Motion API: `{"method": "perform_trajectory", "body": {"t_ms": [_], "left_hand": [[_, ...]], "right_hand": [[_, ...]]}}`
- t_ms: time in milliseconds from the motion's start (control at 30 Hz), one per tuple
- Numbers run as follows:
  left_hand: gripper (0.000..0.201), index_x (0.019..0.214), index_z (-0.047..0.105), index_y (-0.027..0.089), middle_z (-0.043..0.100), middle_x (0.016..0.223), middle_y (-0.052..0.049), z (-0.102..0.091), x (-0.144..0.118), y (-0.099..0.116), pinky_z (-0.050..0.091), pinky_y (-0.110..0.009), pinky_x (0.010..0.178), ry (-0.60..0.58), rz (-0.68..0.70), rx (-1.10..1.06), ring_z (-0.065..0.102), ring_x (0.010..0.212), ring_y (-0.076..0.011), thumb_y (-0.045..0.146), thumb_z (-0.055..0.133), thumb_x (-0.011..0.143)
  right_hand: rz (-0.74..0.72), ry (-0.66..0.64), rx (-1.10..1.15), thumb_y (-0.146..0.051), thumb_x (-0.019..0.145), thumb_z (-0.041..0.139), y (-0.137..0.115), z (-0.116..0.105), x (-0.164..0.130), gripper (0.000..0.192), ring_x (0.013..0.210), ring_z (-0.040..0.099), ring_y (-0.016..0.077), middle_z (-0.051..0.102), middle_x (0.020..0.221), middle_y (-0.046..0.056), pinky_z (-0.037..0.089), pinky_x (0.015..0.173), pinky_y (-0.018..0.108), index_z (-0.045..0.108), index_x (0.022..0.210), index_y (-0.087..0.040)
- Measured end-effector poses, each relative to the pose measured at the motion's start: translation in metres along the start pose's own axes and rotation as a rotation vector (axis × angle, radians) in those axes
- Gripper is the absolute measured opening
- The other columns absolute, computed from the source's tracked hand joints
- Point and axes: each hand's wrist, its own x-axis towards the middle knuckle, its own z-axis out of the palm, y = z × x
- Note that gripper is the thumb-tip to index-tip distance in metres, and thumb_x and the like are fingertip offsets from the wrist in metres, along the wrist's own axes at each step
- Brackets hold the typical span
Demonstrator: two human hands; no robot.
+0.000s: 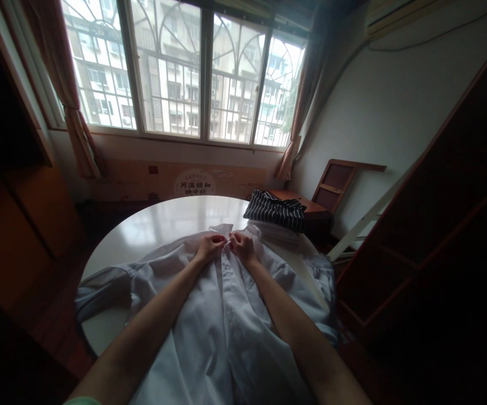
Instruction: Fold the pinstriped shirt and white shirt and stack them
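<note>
White cloth fills the lower middle of my view: a long-sleeved shirt (201, 315), lying front up on a round white table (171, 216), its collar (222, 228) toward 12 o'clock and its body running down to 6. I take the point where the hands meet as the clock's centre. My left hand (211, 247) comes in from 7 o'clock, my right hand (242, 246) from 5, and they nearly touch just below the collar. On both, thumb and fingers are drawn together in a pinch, with the shirt's front edges between them; whether a button sits in either grip I cannot tell, since the fingertips hide it. One sleeve spreads to 8 o'clock and droops at the table's rim; the other lies out at 4. A green cuff (83, 401) shows on my left arm, low at 7. Near the hands at 2 o'clock, a folded black-and-white striped garment (275, 211) rests on folded white cloth (275, 232). Farther along 2 stands a wooden panel (335, 183). Barred windows (171, 73) span 11 to 1, with a tied curtain (74, 124) at 10 and an orange-brown cabinet (10, 236) at 9.
</note>
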Motion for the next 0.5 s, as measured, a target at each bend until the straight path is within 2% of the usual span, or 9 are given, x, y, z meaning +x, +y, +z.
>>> {"method": "perform_trajectory", "body": {"t_ms": [67,167,233,333,433,500], "left_hand": [[0.015,0.067,0.068,0.014,0.067,0.066,-0.004,-0.001,0.001,0.0,0.047,-0.024,0.059,0.008,-0.088,-0.16,0.06,0.06,-0.0151,0.025,0.067,0.057],[0.021,0.066,0.066,0.013,0.065,0.063,-0.003,-0.002,0.003,-0.003,0.047,-0.024,0.055,0.075,-0.199,-0.345,0.058,0.056,-0.0135,0.027,0.071,0.052],[0.025,0.069,0.065,0.012,0.065,0.064,-0.004,-0.002,0.005,-0.005,0.047,-0.024,0.056,0.103,-0.228,-0.397,0.058,0.057,-0.0132,0.03,0.071,0.052],[0.031,0.072,0.063,0.012,0.064,0.065,-0.004,-0.002,0.006,-0.009,0.049,-0.026,0.057,0.11,-0.251,-0.444,0.058,0.057,-0.013,0.034,0.071,0.052],[0.034,0.073,0.062,0.011,0.064,0.068,-0.004,-0.002,0.007,-0.011,0.049,-0.027,0.059,0.115,-0.26,-0.474,0.059,0.058,-0.0127,0.035,0.072,0.051],[0.034,0.073,0.062,0.012,0.064,0.069,-0.004,-0.001,0.008,-0.012,0.049,-0.027,0.061,0.12,-0.261,-0.486,0.059,0.06,-0.0128,0.035,0.072,0.051]], "right_hand": [[0.047,-0.008,0.041,-0.027,0.077,0.05,0.001,0.002,0.001,0.018,0.061,0.057,0.0137,0.061,0.061,0.001,0.039,0.06,0.022,0.058,0.064,-0.017],[0.072,-0.062,0.113,-0.02,0.066,0.06,0.004,0.006,0.001,0.005,0.062,0.056,0.0135,0.061,0.065,0.001,0.04,0.06,0.022,0.056,0.067,-0.017],[0.085,-0.076,0.159,-0.016,0.06,0.061,0.004,0.009,0.0,0.014,0.062,0.054,0.0134,0.059,0.067,0.0,0.041,0.059,0.023,0.054,0.072,-0.017],[0.129,-0.056,0.211,-0.012,0.057,0.057,0.004,0.009,-0.001,0.021,0.063,0.052,0.0132,0.056,0.069,0.0,0.041,0.059,0.023,0.051,0.077,-0.017],[0.163,-0.046,0.246,-0.011,0.057,0.05,0.002,0.004,0.001,0.016,0.062,0.049,0.0124,0.053,0.068,-0.001,0.039,0.059,0.023,0.05,0.072,-0.017],[0.111,-0.157,0.27,-0.011,0.06,0.044,0.001,-0.002,0.004,0.009,0.06,0.046,0.0112,0.05,0.063,-0.002,0.037,0.057,0.022,0.049,0.065,-0.017]]}}
